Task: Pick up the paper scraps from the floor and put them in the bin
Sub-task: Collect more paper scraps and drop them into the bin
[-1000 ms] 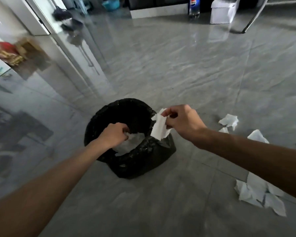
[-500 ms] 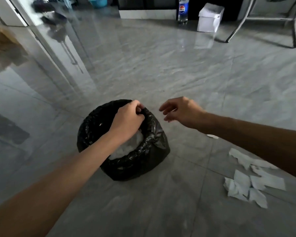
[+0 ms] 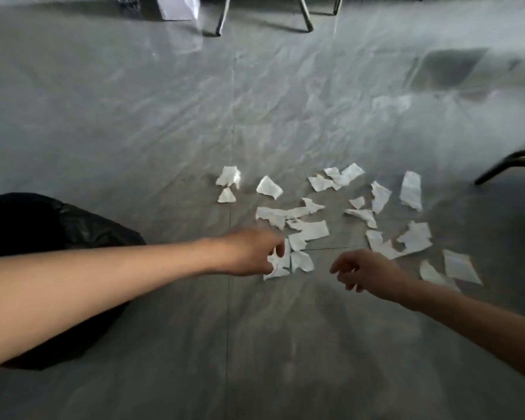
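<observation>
Several torn white paper scraps [image 3: 308, 230] lie scattered on the grey tiled floor, right of centre. The bin, lined with a black bag [image 3: 73, 228], stands at the left edge, partly hidden behind my left forearm. My left hand [image 3: 249, 253] reaches over the nearest cluster, and its fingertips pinch a crumpled paper scrap [image 3: 278, 265] that still touches the floor. My right hand [image 3: 367, 269] hovers just right of that cluster with its fingers loosely curled, apart and holding nothing. More scraps [image 3: 459, 265] lie beyond my right wrist.
Metal chair legs [image 3: 222, 16] and a white box [image 3: 179, 7] stand at the far edge of the floor. Another dark furniture leg [image 3: 503, 166] juts in at the right. The picture is motion-blurred.
The view has swung right, from the bin to the scraps. My left hand has left the bin's rim and reached a scrap. My right hand, which dropped its paper earlier, has moved to the pile.
</observation>
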### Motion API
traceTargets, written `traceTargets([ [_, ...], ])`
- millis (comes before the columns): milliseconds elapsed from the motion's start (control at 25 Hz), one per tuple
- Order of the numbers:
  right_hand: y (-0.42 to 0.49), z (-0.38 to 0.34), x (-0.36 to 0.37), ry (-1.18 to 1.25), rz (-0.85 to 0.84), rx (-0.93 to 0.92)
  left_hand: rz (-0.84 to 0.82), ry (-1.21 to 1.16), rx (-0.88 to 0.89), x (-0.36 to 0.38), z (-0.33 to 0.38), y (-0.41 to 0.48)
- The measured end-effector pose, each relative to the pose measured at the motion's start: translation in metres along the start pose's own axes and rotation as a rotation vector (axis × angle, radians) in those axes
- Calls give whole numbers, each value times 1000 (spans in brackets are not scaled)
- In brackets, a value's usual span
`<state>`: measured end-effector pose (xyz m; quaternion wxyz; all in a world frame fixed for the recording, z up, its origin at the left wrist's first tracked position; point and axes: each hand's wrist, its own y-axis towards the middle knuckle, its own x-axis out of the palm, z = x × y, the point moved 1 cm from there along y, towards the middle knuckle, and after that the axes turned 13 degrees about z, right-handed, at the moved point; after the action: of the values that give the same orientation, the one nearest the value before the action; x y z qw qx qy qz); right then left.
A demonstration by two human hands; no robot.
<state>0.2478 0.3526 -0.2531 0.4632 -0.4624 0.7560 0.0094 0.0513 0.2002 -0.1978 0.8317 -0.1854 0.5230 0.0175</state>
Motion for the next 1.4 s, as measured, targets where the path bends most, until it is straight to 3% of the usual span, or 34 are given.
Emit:
traceTargets([
  [120,-10,70,10,-373,265,-39,-25,210,62,54,4,19],
  [200,-7,106,-1,-493,519,103,48,294,14,83,-2,28],
  [320,-3,145,-8,-530,628,321,111,336,-91,117,-11,39],
  [480,0,165,-2,-427,645,304,200,280,-40,139,-35,36],
  [720,2,169,-14,-40,712,136,232,130,-56,141,-47,41],
  [840,-11,183,-16,9,838,235,240,117,-48,141,-42,35],
  [960,-19,196,-1,27,745,384,289,128,9,135,-33,28],
  [1080,-19,193,12,9,805,450,360,191,68,130,-29,31],
  [1200,-21,188,17,-130,827,502,294,160,51,134,-29,43],
  [1280,-23,183,19,-107,791,461,243,131,51,140,-30,51],
  [1400,-25,160,26,20,686,250,199,71,45,144,-31,58],
])
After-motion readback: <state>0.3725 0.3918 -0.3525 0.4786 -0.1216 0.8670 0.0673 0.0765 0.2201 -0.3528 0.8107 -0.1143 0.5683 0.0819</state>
